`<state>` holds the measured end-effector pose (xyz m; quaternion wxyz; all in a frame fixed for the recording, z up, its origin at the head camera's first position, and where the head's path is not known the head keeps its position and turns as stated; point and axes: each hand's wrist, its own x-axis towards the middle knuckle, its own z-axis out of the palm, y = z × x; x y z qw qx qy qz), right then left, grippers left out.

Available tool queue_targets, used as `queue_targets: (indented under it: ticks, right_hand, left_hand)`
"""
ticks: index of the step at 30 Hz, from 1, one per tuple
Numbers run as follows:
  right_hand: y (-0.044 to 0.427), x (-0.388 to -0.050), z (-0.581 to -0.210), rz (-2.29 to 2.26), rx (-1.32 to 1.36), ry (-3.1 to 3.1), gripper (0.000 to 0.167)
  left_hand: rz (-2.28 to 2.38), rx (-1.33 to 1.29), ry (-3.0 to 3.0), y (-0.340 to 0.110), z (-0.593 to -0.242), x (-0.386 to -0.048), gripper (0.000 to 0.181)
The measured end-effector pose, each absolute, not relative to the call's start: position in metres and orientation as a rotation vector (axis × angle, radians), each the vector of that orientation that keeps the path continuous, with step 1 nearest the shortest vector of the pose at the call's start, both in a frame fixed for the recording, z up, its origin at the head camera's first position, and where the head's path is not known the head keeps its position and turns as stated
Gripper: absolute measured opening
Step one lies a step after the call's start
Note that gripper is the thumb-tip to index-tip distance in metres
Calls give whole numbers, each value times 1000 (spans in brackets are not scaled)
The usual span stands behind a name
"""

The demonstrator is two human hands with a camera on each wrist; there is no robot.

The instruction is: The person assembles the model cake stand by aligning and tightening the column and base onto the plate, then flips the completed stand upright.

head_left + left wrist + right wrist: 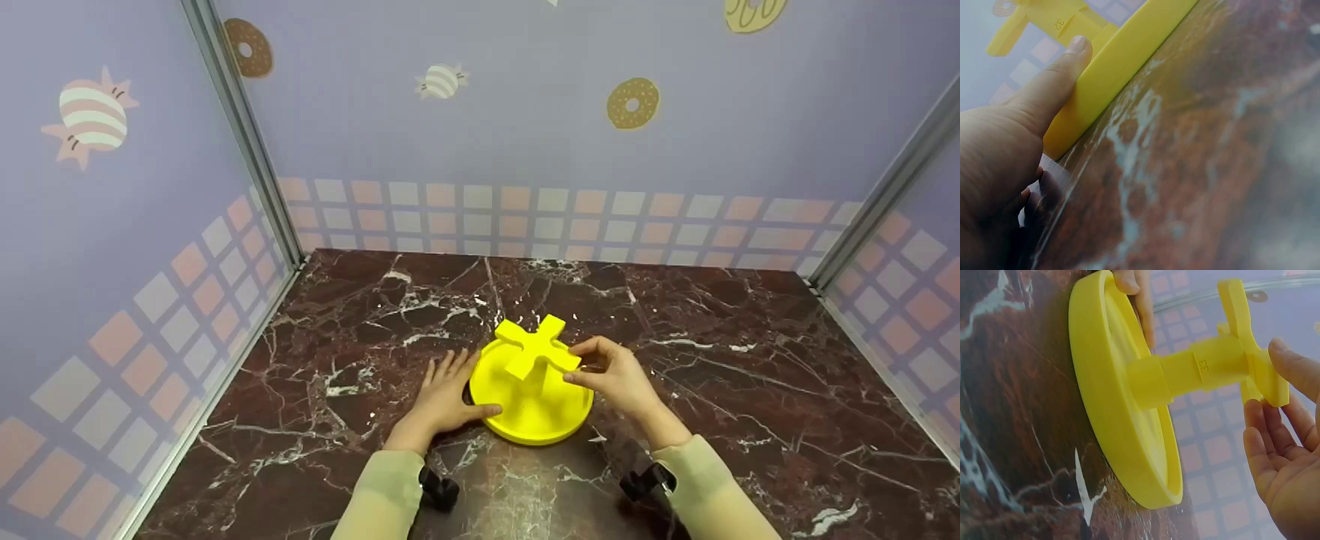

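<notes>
A shallow yellow round base (529,431) with a raised rim lies on the table. From its middle rises a stepped yellow post (1185,374) marked 33, topped by a four-armed yellow cross piece (537,349). My left hand (444,401) holds the base's left side, thumb (1075,56) over the rim and the other fingers stretched out along the outside. My right hand (619,379) pinches the cross piece's right arm between thumb and fingers, seen closer in the right wrist view. Where the post meets the cross piece from below is partly hidden in the head view.
The dark red marbled table (300,420) has white veins. Purple walls with checks and sweets stand behind (525,135) and at both sides, joined by metal corner posts (247,142). Black wrist devices (439,489) sit on both sleeves.
</notes>
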<state>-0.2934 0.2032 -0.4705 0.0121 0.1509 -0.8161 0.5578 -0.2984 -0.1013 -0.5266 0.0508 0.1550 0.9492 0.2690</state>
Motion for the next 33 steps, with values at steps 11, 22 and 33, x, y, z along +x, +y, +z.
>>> queue_targets:
  ticks: [11,22,33]
  right_hand:
    - [196,-286,-472,1747,510,-2530,34]
    - [194,-284,-471,1741,514,-2515,32]
    - [189,-284,-473,1710,483,-2481,32]
  left_hand:
    - [828,468,2892,-101,-526,-298,111]
    - [821,475,2901,-101,-526,-298,111]
    - [798,480,2905,-100,-527,-299,113]
